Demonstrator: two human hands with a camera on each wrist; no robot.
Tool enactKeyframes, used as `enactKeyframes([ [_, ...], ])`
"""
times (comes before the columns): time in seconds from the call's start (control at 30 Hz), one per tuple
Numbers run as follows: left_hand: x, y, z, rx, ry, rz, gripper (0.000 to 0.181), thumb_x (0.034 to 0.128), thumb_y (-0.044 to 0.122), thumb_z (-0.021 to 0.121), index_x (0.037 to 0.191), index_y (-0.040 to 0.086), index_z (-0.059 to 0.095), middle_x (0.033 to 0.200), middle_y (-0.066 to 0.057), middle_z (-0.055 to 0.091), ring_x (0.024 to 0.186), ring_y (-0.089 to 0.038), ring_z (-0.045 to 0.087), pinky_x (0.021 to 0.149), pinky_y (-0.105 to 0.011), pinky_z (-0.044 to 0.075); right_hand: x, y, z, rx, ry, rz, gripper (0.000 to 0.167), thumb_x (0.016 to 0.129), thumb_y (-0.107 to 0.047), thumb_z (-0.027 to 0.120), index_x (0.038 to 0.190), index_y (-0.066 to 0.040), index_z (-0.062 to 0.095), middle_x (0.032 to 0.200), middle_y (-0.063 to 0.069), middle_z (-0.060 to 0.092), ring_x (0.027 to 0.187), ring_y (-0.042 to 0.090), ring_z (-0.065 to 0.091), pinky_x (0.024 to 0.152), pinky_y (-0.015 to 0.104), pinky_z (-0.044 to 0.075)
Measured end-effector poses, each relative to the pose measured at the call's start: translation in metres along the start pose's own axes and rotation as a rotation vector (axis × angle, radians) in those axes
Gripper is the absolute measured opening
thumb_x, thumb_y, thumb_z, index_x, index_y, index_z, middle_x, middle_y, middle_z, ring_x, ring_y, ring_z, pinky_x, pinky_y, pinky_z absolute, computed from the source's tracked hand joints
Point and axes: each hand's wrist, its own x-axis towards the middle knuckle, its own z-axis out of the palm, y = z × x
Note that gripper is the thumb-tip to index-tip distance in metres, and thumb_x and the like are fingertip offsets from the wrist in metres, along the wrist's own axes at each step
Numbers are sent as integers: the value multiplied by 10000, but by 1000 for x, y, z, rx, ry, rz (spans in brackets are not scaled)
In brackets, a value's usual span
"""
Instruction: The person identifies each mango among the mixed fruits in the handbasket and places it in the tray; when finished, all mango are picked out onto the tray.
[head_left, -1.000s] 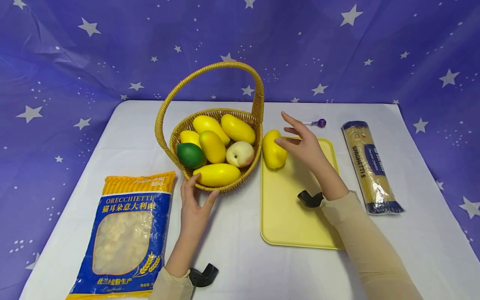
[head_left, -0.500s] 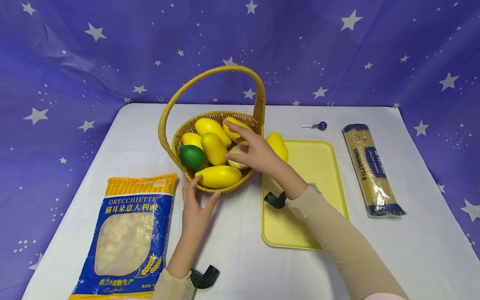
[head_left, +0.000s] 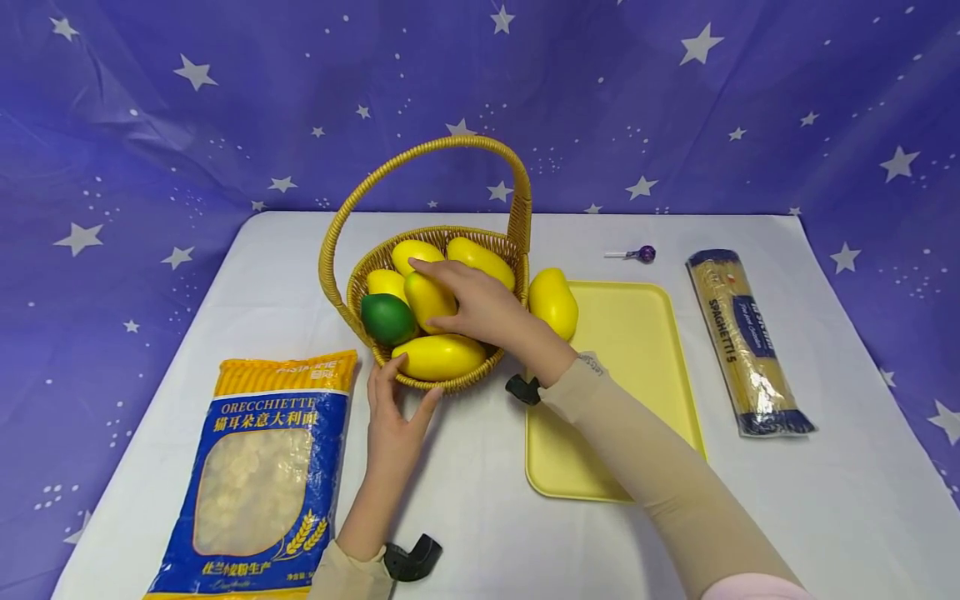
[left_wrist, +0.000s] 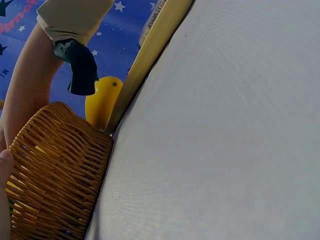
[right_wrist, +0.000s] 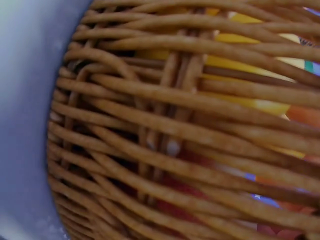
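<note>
Right hand (head_left: 483,302) moved over middle mango (head_left: 425,303); wrist views reveal outside of basket (left_wrist: 62,167).

In the head view, your right hand (head_left: 483,304) covers part of the fruit (head_left: 442,358) in the basket (head_left: 465,382) — how firmly it touches the middle mango (head_left: 426,302), you cannot tell. Your right sleeve (head_left: 660,475) hides the tray's (head_left: 622,317) lower right corner; the bottom edge crops the pasta bag (head_left: 255,492). From the left wrist, only a sliver of your left hand (head_left: 393,437) shows. From the right, blurred weave crowds the view — the colours behind stay unclear.
</note>
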Motion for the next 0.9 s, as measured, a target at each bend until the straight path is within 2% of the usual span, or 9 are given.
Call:
enactKeyframes([
  [0.27, 1, 1, 0, -2, 7, 16, 606, 904, 297, 695, 1406, 231, 363, 1548, -113, 159, 1387, -306, 274, 1068, -559, 273, 0, -3, 2, -92, -5, 22, 806, 859, -379, 729, 1523, -312, 277, 1423, 42, 476, 1238, 202, 496, 1014, 367, 396],
  [0.63, -1, -1, 0, -4, 6, 10, 608, 900, 297, 701, 1405, 233, 369, 1543, -93, 175, 1396, -291, 252, 1070, -560, 265, 2, -5, 11, -110, 32, 48, 766, 863, -397, 710, 1510, -334, 303, 1357, 53, 503, 982, 195, 593, 836, 358, 498],
  [0.73, -1, -1, 0, -4, 7, 16, 611, 899, 291, 702, 1408, 231, 369, 1543, -91, 178, 1397, -288, 250, 1069, -560, 266, 2, -4, 13, -95, 50, 44, 755, 865, -392, 706, 1507, -336, 311, 1349, 60, 498, 992, 194, 582, 840, 361, 494],
  [0.9, 0, -1, 0, -10, 6, 24, 608, 903, 284, 698, 1410, 232, 368, 1540, -92, 180, 1397, -285, 249, 1070, -559, 265, 2, -2, 17, -40, 109, 45, 766, 859, -375, 711, 1509, -345, 307, 1351, 77, 484, 1100, 224, 543, 914, 383, 458],
])
